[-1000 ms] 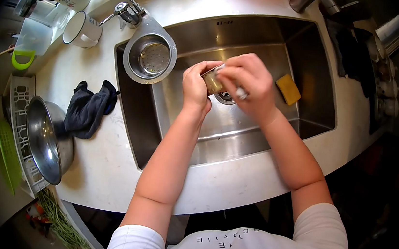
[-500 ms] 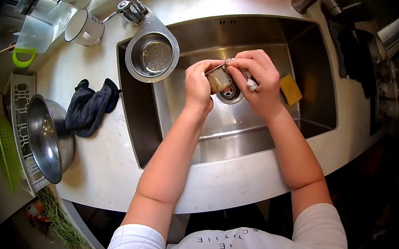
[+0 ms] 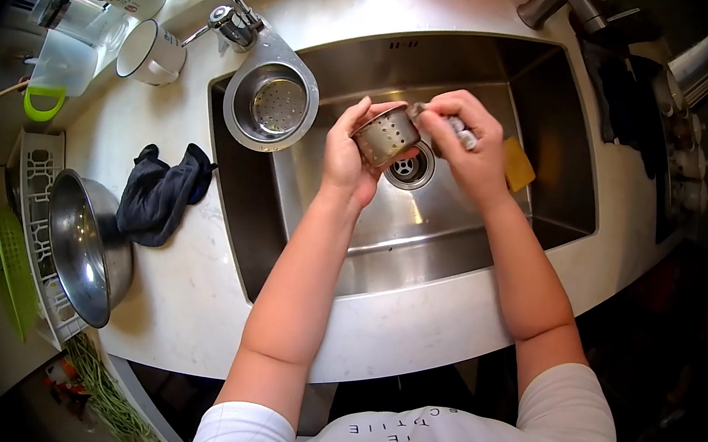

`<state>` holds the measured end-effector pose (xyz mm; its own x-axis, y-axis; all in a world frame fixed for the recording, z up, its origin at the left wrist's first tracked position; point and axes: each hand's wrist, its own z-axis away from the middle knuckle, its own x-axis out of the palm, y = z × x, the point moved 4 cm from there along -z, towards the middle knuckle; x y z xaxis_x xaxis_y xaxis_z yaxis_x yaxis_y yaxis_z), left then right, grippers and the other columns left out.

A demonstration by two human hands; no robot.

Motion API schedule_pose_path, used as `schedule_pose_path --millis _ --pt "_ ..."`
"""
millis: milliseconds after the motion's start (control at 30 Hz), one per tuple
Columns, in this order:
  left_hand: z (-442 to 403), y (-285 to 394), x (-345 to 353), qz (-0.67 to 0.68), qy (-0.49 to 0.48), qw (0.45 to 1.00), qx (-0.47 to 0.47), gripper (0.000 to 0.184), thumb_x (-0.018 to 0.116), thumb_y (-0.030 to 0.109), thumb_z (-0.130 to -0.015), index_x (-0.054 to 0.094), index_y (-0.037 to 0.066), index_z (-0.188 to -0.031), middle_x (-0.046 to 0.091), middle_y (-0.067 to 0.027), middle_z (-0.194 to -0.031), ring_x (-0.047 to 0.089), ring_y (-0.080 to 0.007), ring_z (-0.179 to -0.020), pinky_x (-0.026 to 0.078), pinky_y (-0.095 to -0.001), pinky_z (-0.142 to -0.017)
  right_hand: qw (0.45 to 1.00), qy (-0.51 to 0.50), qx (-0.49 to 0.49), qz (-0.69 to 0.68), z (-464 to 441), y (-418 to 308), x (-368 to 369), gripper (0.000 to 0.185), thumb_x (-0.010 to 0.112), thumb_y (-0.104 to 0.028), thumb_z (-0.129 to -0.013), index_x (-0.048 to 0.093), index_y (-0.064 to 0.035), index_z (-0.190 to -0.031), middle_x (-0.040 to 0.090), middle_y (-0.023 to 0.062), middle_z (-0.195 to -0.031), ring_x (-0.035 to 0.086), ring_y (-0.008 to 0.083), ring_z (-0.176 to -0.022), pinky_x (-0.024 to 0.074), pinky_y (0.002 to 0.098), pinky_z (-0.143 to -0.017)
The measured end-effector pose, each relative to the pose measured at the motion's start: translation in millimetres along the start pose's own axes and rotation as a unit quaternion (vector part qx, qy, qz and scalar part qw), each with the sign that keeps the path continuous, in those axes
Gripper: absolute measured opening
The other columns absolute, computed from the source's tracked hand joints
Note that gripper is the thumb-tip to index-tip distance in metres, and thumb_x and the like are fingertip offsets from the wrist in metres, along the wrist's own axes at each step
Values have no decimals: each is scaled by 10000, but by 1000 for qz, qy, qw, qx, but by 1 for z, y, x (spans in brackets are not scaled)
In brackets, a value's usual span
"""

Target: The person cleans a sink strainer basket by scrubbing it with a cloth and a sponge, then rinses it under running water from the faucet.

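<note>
My left hand (image 3: 345, 158) is closed round a small metal strainer basket (image 3: 386, 136) with rows of holes in its wall. The basket is tilted, its perforated side facing up towards me. In my right hand (image 3: 475, 152) a whitish, crumpled wad (image 3: 466, 135) pokes out between the fingers; whether it is cloth or paper I cannot make out. My right fingertips are close to the basket's rim, and both hands are over the steel sink (image 3: 320, 217). Below them lies the drain (image 3: 411, 169). A yellow sponge (image 3: 519, 164) rests at the sink's right side, behind my right wrist.
A perforated steel cup (image 3: 277, 105) is set into the sink's left corner near a tap (image 3: 235, 25). Left on the counter are dark gloves or cloth (image 3: 162, 197), a metal bowl (image 3: 83, 249) tipped against a white rack (image 3: 39, 179), and an enamel mug (image 3: 151, 53).
The strainer basket has turned in my left hand, so more of its holed wall shows. My right hand has shifted slightly right, away from the basket, with the wad still in it.
</note>
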<state>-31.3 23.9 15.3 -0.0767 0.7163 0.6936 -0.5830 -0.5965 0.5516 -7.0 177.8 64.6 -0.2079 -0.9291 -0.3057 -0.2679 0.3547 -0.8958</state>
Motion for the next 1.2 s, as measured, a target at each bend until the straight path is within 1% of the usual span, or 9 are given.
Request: schedule_pose_path --millis 133,200,300,333,433,500,633,800,1200 --pt "-2 -2 2 -4 20 1000 -23 563 401 502 -1014 584 10 -1217 662 -143 -1142 674 -266 -1019 586 -430 -889 999 -10 -30 -21 1 -5 5 117 752 -33 -794 685 -5 -886 658 92 -898 637 199 -844 506 305 -758" --pt "-8 -14 -14 19 117 992 -48 656 369 597 -1001 554 23 -1261 639 -138 -1200 655 -259 -1070 572 -441 -912 998 -13 -53 12 2 -4 6 134 763 -28 -769 694 -30 -883 655 93 -892 635 228 -849 509 313 -754" --pt "-9 -22 -15 132 16 989 -71 622 458 593 -978 547 41 -1250 640 -126 -1184 645 -254 -1093 570 -451 -900 988 -12 -118 97 0 -6 9 145 767 -24 -754 698 -44 -880 656 87 -898 628 258 -847 514 339 -734" --pt "-2 -19 -10 153 -20 985 -82 478 591 500 -951 598 68 -1154 663 -90 -1103 647 -214 -1068 575 -447 -872 988 -12 -117 97 -1 -6 9 145 767 -24 -754 698 -44 -880 656 87 -898 628 258 -847 514 339 -734" --pt "-9 -16 -8 42 39 998 -15 358 666 418 -918 637 91 -1060 678 -56 -1028 661 -177 -987 583 -407 -845 982 4 -139 129 -1 -11 12 157 766 -21 -743 701 -55 -882 655 80 -899 619 275 -838 514 365 -724" --pt "-12 -18 -12 12 74 997 -20 292 659 377 -914 659 98 -1003 682 -34 -976 667 -155 -917 589 -369 -818 970 -32 -217 108 3 -21 23 152 758 -19 -750 702 -57 -885 655 77 -885 614 275 -822 513 368 -723" --pt "-10 -17 -5 42 56 998 0 329 657 360 -909 623 71 -1062 672 -67 -994 674 -186 -913 598 -361 -802 983 20 -112 144 -8 4 5 141 740 -7 -754 689 -60 -874 663 74 -885 624 282 -838 523 366 -725" --pt "-14 -16 -13 10 56 998 29 311 648 346 -919 624 73 -1066 673 -53 -994 666 -161 -908 584 -348 -769 963 -4 -240 121 3 -27 28 123 743 -13 -754 672 -53 -848 655 79 -858 620 278 -799 515 374 -685" --pt "-5 -15 -2 24 70 997 12 320 652 378 -907 626 90 -1043 663 -46 -998 658 -157 -904 564 -333 -741 973 30 -140 179 -3 4 6 114 739 -20 -755 669 -50 -840 653 75 -850 623 277 -800 516 372 -692"
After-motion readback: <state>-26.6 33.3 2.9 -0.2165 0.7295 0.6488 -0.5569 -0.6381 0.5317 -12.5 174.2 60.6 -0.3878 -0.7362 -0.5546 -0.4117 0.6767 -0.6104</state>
